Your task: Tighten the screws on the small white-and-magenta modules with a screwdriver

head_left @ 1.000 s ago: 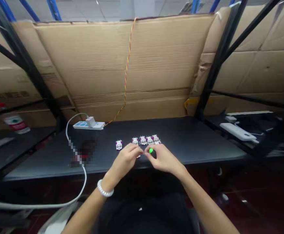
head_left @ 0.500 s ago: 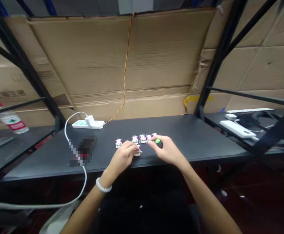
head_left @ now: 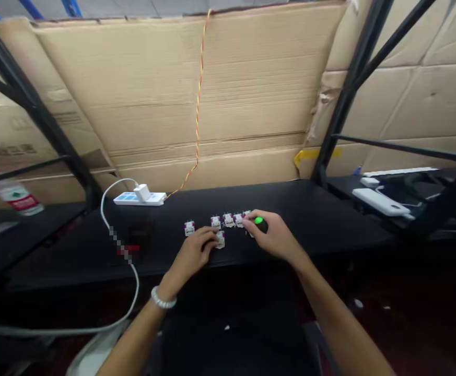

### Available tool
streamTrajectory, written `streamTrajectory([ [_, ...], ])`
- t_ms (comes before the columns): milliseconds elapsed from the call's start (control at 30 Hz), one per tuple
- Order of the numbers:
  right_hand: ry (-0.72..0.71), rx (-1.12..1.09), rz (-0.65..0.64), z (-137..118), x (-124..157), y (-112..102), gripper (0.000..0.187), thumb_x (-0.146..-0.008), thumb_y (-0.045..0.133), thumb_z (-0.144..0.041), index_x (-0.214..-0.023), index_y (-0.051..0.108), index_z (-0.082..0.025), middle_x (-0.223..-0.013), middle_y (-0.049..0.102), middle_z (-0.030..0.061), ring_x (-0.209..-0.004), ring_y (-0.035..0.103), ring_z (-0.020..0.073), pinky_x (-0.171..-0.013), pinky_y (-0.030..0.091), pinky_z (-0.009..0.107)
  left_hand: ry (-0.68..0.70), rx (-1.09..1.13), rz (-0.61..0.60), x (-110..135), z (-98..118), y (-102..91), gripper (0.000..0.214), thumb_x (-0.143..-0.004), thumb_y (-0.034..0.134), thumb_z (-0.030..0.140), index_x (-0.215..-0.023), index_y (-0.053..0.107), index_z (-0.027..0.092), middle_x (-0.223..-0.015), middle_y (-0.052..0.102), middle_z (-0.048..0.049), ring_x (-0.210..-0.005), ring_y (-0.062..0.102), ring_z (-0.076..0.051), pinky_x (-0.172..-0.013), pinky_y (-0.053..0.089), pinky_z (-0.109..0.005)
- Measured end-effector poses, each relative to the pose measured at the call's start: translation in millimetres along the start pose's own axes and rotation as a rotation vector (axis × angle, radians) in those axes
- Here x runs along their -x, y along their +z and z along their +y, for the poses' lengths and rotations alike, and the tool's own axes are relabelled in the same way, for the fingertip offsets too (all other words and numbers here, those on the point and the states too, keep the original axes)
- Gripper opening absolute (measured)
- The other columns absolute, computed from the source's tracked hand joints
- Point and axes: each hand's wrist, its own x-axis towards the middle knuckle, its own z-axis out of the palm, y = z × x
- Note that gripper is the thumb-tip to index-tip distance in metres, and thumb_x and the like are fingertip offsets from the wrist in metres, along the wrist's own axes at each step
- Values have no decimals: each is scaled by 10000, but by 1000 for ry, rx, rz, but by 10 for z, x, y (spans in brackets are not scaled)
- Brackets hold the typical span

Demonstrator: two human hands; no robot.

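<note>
The right hand (head_left: 271, 233) was closed around a green-ended tool (head_left: 261, 224), its butt facing up toward my camera, which I read as parking the handle in the palm to leave the fingertips usable. Those fingertips sat at the right end of a row of white-and-purple modules (head_left: 228, 220) and hid part of it, so I could not tell whether they pinched one. The left hand (head_left: 193, 253) was curled, its fingertips at the left edge of a nearer module (head_left: 220, 239), probably to steady it; whether they gripped or merely touched, I could not make out. Left of the row lay a lone module (head_left: 189, 228), perhaps set apart on purpose. All of these rested on the black tabletop (head_left: 290, 203), presumably so that both hands reached them easily. Well behind, a white adapter (head_left: 142, 192) stood plugged into a power strip (head_left: 124, 199), near the cardboard panel (head_left: 251, 94), seemingly put there to spare the working area. From the adapter a white cable (head_left: 67, 331) looped down past the front edge, clear of the hands.
</note>
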Motion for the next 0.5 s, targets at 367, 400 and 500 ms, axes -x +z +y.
streamTrajectory([
  [367, -21, 10, 19, -27, 11, -37, 256, -972, 631, -413, -897, 753, -200, -813, 767, 36, -772, 702, 212, -798, 524, 326, 14, 13, -11, 27, -39, 3, 233, -1031, 533, 196, -942, 748, 210, -1265, 804, -98, -1156, 776, -257, -1056, 611, -419],
  [400, -22, 10, 20, -24, 10, -37, 253, -973, 631, -410, -902, 753, -201, -820, 769, 36, -783, 705, 213, -804, 525, 326, 12, 12, -9, 28, -45, 3, 231, -1033, 536, 202, -948, 750, 210, -1270, 803, -99, -1150, 778, -256, -1057, 611, -420],
  [500, -17, 3, 13, -15, 6, -34, 258, -975, 632, -417, -903, 752, -201, -829, 770, 34, -789, 706, 211, -806, 522, 323, 13, 9, -9, 35, -65, 2, 227, -1036, 538, 207, -966, 754, 205, -1275, 803, -101, -1134, 785, -254, -1060, 612, -423],
])
